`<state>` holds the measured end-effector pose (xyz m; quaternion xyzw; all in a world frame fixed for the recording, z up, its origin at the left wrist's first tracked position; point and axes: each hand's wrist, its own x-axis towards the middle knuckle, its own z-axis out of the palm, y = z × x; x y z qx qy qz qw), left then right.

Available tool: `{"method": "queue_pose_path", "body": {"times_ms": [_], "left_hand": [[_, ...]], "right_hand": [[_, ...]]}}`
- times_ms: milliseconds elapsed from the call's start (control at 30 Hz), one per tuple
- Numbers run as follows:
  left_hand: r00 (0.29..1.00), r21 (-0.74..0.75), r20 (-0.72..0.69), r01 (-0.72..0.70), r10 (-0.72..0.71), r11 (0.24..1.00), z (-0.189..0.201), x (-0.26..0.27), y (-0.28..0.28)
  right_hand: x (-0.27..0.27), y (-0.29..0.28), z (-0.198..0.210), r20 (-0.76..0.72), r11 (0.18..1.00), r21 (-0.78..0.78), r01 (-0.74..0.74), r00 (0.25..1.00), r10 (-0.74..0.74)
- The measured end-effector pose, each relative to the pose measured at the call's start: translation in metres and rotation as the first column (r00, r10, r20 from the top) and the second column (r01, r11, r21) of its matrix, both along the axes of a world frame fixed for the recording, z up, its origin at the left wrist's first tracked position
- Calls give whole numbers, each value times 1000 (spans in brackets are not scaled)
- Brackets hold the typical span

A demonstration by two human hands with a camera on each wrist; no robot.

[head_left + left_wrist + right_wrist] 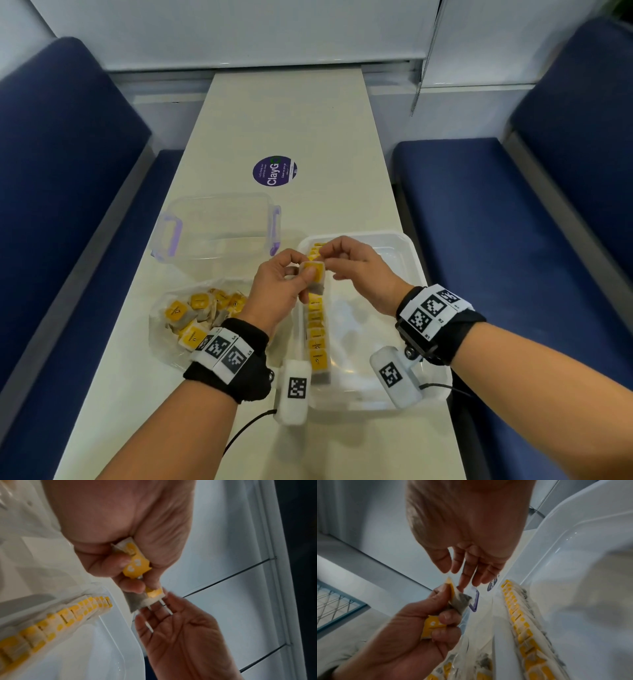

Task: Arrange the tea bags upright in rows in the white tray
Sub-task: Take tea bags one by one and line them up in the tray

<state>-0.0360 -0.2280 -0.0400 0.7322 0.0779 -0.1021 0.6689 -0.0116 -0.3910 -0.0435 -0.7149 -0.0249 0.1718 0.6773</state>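
My left hand (301,274) pinches a yellow-labelled tea bag (314,274) between thumb and fingers above the left edge of the white tray (407,250). The left wrist view shows that tea bag (152,596) at the fingertips and a second tea bag (137,562) curled into the palm. My right hand (323,262) reaches in from the right with nearly straight fingers (164,615), their tips at the pinched bag's edge. A row of upright tea bags (317,332) runs along the tray's left side.
A clear plastic bag of loose tea bags (202,315) lies left of the tray. Behind it stands an empty clear container with purple handles (219,222). A round purple sticker (274,170) is on the narrow table (291,120). Blue benches flank both sides.
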Motion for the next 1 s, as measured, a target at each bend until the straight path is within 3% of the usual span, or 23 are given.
{"method": "queue_pose_path", "body": {"times_ms": [100,233,400,567,767,1000], "left_hand": [[999,1,-7,-46,46,999,-2,3,-1],[999,0,-44,-13,13,1000,-4,4,-3],[990,21,-136,-29,32,999,-5,4,-1],[971,12,-233,-46,47,999,-8,3,5],[967,7,-254,-37,37,999,-13,6,13],[966,-7,-254,-57,54,998,-19,12,21]], "right_hand": [[-3,2,-2,160,999,-31,-43,986,48],[-1,6,-12,292,989,-122,89,955,-50],[5,3,-25,318,962,-200,187,941,-116],[34,-14,-52,252,874,-354,334,933,-255],[61,-18,-77,204,825,-494,273,959,-194],[67,-10,-96,228,818,-500,285,954,-193]]}}
